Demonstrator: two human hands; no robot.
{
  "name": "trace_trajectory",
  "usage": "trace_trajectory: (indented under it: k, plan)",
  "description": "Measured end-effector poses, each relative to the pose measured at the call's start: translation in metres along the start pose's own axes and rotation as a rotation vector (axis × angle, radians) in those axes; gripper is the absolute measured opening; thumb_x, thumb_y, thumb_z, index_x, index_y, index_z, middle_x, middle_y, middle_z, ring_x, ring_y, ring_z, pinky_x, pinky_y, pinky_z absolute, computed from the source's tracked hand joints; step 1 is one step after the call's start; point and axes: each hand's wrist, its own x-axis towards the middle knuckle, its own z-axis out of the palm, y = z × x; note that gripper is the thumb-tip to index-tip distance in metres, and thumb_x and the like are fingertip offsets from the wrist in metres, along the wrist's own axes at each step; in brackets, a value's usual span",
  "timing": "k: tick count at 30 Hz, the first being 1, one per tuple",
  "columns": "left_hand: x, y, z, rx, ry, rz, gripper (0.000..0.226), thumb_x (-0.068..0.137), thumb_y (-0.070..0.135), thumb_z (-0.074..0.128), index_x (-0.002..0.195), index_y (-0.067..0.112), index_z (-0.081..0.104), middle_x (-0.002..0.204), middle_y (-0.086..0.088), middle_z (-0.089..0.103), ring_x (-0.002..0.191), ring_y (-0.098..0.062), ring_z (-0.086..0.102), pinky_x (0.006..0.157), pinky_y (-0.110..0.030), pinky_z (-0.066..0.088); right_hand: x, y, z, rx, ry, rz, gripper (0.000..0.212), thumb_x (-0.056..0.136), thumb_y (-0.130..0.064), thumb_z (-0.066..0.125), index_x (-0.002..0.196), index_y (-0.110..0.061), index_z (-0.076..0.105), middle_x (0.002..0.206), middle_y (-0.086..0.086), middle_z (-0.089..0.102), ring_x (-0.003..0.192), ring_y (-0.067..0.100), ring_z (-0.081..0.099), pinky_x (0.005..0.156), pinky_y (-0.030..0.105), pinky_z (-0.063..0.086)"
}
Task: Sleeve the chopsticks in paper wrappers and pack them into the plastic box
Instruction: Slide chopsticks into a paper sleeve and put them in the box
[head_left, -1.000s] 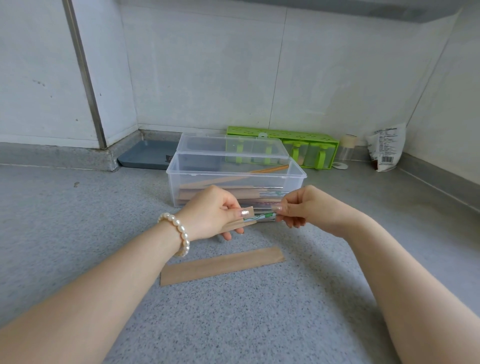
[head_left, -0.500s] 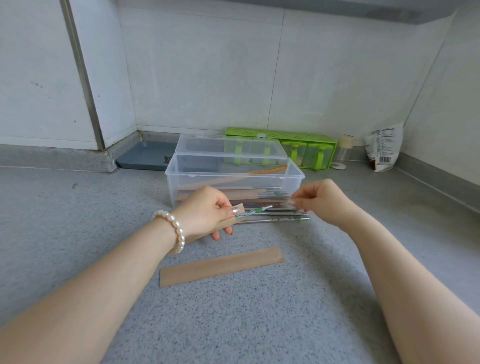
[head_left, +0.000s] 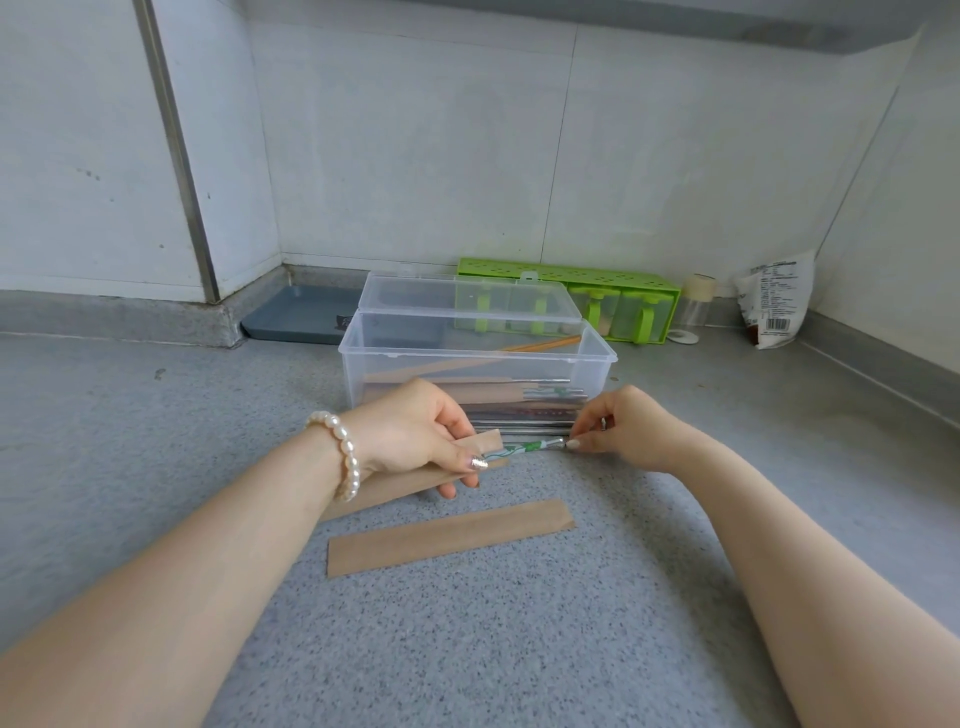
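The green-patterned chopsticks (head_left: 524, 448) sit half inside the paper wrapper (head_left: 415, 480), just in front of the plastic box (head_left: 475, 371). My left hand (head_left: 415, 434) clasps the wrapper's mouth to steady it; my right hand (head_left: 631, 426) pinches the metal ends to push them home. A spare wrapper (head_left: 449, 536) lies on the bench (head_left: 156, 441). The packet (head_left: 774, 304) print is unreadable.

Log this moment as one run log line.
step: sleeving | left hand: holds paper wrapper | right hand: pinches chopsticks, partly in | spare wrapper: on counter | plastic box: open
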Motion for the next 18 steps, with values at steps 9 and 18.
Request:
trace_trajectory:
  k: [9,18]
  plan:
    - [-0.001,-0.002,-0.003,-0.020,-0.014,-0.009,0.011,0.081,0.009,0.069,0.088,0.002,0.065,0.074,-0.006,0.074,0.057,-0.014,0.066,0.076,-0.046,0.055,-0.024,-0.004,-0.038,0.744,0.139,-0.119,0.004,0.070,-0.013,0.070,0.071,-0.009,0.071,0.063,0.005,0.068,0.051,0.014,0.051,0.052,0.024,0.042]
    - [0.001,-0.004,-0.005,-0.053,0.031,-0.019,0.015,0.083,0.009,0.067,0.095,0.005,0.061,0.078,-0.007,0.074,0.058,-0.014,0.066,0.065,-0.039,0.056,-0.019,-0.002,-0.037,1.358,0.271,-0.004,0.024,0.062,-0.024,0.076,0.056,-0.013,0.055,0.048,0.001,0.050,0.039,0.008,0.039,0.037,0.015,0.034]
